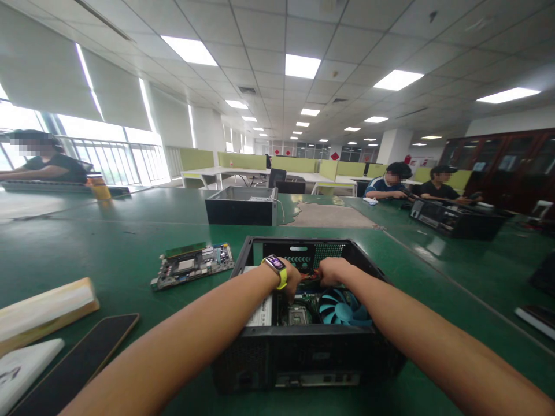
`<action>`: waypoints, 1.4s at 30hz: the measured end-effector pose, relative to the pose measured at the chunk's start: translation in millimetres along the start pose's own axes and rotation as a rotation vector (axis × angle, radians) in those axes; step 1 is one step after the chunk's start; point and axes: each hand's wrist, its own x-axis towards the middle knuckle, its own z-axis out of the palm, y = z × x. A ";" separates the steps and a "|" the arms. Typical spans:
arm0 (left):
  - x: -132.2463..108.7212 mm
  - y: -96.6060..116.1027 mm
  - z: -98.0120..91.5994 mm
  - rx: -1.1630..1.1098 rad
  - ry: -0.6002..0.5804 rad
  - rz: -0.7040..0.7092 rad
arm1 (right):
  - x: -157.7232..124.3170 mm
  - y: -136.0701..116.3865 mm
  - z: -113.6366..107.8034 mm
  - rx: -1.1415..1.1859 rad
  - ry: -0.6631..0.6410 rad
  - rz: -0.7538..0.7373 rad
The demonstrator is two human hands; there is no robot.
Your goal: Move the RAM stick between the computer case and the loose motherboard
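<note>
Both my hands reach into an open black computer case on the green table. My left hand, below a watch with a yellow-green band, hangs over the motherboard; its fingertips are hidden. My right hand is closed at the red and orange cables near the far wall of the case. What its fingers pinch is too small to make out. A teal fan sits below my right hand, inside the case.
A loose motherboard lies left of the case. Behind stands an empty case shell. A phone-like dark slab and a white box lie at the near left. People sit at both far sides, another case at right.
</note>
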 end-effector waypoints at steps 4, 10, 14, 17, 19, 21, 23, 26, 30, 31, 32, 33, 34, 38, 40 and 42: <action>0.5 0.3 0.9 0.008 0.019 -0.004 | 0.7 1.8 0.7 -0.005 0.000 0.017; 1.7 -1.2 2.0 -0.054 0.081 -0.008 | 2.5 4.5 1.8 0.002 -0.014 0.032; 0.2 -1.3 1.2 -0.007 0.035 0.013 | 2.8 6.2 2.2 0.020 -0.015 0.019; -0.5 -0.8 0.6 0.000 0.037 0.006 | 2.8 7.3 1.9 0.035 -0.013 0.013; -1.0 -0.3 0.2 -0.028 0.045 -0.009 | 2.9 7.7 1.6 0.047 -0.012 0.006; -2.4 0.5 -0.4 -0.036 0.040 -0.008 | 3.5 8.1 1.3 0.059 -0.012 -0.001; -4.9 1.9 -1.4 -0.013 0.032 0.004 | 4.3 8.7 1.2 0.068 -0.012 -0.007; -8.8 4.2 -3.2 0.018 0.020 0.002 | 5.4 9.9 1.4 0.074 -0.009 -0.011; -8.6 4.4 -3.3 0.030 -0.002 0.005 | 5.8 10.6 1.9 0.075 -0.007 -0.015; -7.4 3.7 -2.8 0.027 0.003 0.004 | 5.9 10.7 2.0 0.074 -0.009 -0.016; -5.8 2.7 -2.1 0.018 0.011 -0.001 | 5.9 10.6 2.0 0.074 -0.011 -0.018; -4.1 1.6 -1.4 0.003 0.020 -0.005 | 6.0 10.6 2.0 0.073 -0.013 -0.019; -2.4 0.4 -0.6 -0.016 0.026 -0.008 | 6.1 10.5 2.0 0.074 -0.015 -0.020; 3.1 -3.9 1.6 -0.072 0.023 0.005 | 6.0 9.8 1.9 0.078 -0.020 -0.021; 4.4 -5.3 2.4 -0.096 0.034 0.001 | 5.6 9.3 1.9 0.080 -0.020 -0.021; 5.1 -6.3 3.3 -0.130 0.051 -0.003 | 5.2 8.9 2.0 0.082 -0.018 -0.020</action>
